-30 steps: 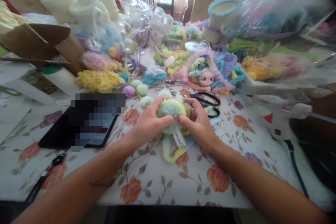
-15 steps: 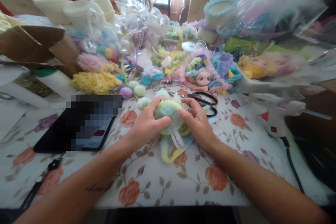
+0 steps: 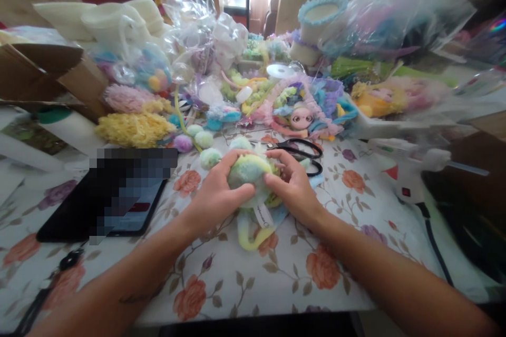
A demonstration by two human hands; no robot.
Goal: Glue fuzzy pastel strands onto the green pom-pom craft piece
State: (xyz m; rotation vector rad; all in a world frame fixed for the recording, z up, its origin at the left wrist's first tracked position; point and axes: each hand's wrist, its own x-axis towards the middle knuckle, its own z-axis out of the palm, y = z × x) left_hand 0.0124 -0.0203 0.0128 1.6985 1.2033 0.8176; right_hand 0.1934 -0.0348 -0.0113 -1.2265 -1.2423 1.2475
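A soft pale green and yellow plush piece (image 3: 247, 175) sits in the middle, just above the flowered tablecloth. My left hand (image 3: 221, 189) wraps its left side, the thumb pressed across the front. On the other side my right hand (image 3: 296, 189) grips the edge between thumb and fingers. A white printed tag (image 3: 263, 216) hangs from its lower part, with a yellow strip (image 3: 245, 242) curving below. Light blue material shows under the right hand. Just behind that hand lie black-handled scissors (image 3: 302, 143), partly covered. Pale green pompoms (image 3: 210, 158) rest beside the left fingers.
A dark phone or tablet (image 3: 105, 195) lies at the left. To the right stands a white glue gun (image 3: 411, 168) with its cord. Yarn, pompoms, a doll head (image 3: 301, 118), plastic bags and a ribbon spool (image 3: 280, 70) crowd the back. A cardboard box (image 3: 39, 73) stands far left.
The whole view has shifted slightly, so objects sit a bit further left. Both hands keep their hold on the plush piece, with barely any change in their grip.
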